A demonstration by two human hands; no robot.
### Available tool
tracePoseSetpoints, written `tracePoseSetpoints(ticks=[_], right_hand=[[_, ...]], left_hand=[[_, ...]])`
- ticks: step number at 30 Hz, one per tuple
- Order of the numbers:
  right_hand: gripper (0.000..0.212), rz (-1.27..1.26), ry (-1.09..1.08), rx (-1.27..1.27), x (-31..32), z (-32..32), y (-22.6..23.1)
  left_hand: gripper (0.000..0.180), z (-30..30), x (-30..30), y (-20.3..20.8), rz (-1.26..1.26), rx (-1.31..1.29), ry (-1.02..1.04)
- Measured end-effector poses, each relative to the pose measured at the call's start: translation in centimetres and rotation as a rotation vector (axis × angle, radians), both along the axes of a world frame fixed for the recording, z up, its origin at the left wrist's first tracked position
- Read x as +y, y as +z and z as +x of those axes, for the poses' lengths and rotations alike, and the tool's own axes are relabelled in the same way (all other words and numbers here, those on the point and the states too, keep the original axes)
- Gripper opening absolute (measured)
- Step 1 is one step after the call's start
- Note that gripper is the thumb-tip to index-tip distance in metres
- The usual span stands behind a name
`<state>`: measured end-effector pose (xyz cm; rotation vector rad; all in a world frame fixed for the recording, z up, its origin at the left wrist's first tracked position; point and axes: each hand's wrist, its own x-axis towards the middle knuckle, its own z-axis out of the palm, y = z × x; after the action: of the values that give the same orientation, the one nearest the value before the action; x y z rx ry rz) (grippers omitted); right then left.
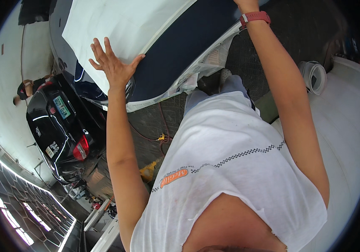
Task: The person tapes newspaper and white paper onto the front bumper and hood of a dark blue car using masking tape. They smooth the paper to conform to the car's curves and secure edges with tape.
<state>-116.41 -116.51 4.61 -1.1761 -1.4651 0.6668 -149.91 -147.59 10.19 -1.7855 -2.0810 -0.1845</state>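
A large white sheet (pixel 125 23), probably masking paper, covers part of a dark blue car panel (pixel 184 50). Along its right edge runs a pale strip (pixel 170 21) that looks like tape. My left hand (pixel 114 67) lies open on the sheet, fingers spread, with the thumb reaching over the edge onto the blue paint. My right hand (pixel 247 5) is at the panel's far right end, largely cut off by the top of the picture, so its fingers are hidden. Thin translucent plastic film (pixel 213 56) hangs along the panel's near edge.
To the left stands a black car (pixel 58 126), with a person (pixel 29 88) beyond it near a pale wall. A reddish hose (pixel 163 143) with a yellow fitting lies on the dark floor. At right are a white bucket (pixel 315 78) and a large pale curved surface (pixel 339 122).
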Motion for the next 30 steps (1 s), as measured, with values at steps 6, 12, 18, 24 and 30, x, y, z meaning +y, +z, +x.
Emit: tracePoseSetpoints(ticks=[6,12,18,24,30], right_hand=[[0.029,-0.049,-0.003,-0.005,-0.3,0.1,0.3],[0.029,0.018,-0.046,-0.084,-0.2,0.3,0.3],[0.029,-0.136,0.011,0.011,-0.3,0.5,0.8],[0.029,-0.198,0.057,0.044,-0.3,0.4,0.6],[0.029,-0.209,0.132,0.074,-0.1,0.1,1.6]], left_hand=[[0.147,1.4,3.9,0.2,-0.017,-0.050,-0.091],[0.145,3.5,7.8,0.1,0.011,-0.034,-0.152],[0.142,5.8,12.0,0.2,0.035,-0.095,-0.232],[0.145,7.5,14.3,0.2,0.037,-0.070,-0.240],[0.150,8.9,15.5,0.5,-0.008,-0.063,-0.175]])
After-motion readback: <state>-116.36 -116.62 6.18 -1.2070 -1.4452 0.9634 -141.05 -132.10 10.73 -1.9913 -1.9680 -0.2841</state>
